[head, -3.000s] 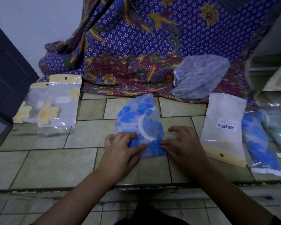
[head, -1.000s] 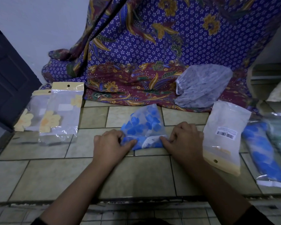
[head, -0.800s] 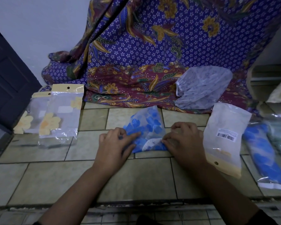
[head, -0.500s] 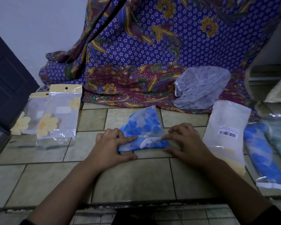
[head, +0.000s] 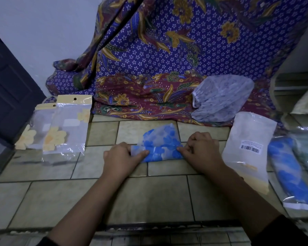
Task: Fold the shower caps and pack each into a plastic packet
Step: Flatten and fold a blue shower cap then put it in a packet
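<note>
Shower cap point(head: 158, 148), blue-flowered see-through plastic, is pinched at both ends. The left hand point(head: 121, 160) has its grip on the left end w/ thumb on top, and the right hand point(head: 201, 151) has fingers curled onto the right end. It lies folded into a narrow band on the tiled surface point(head: 158, 197), far flap standing up a bit behind the fold. Judging by look it's v. light, limp, slick film, so it'll prob. spring open if let go. Best held at the folded ends and pressed flat, not by the loose middle. Just right of the right hand lies a packet point(head: 247, 150) w/ barcode, seemingly empty, though it's too frosted to be sure. Further right is a packed blue cap point(head: 292, 174). Far left are two packets point(head: 68, 126) w/ yellow flowers. Behind, a grey cap point(head: 220, 98) rests on batik cloth point(head: 158, 59).
</note>
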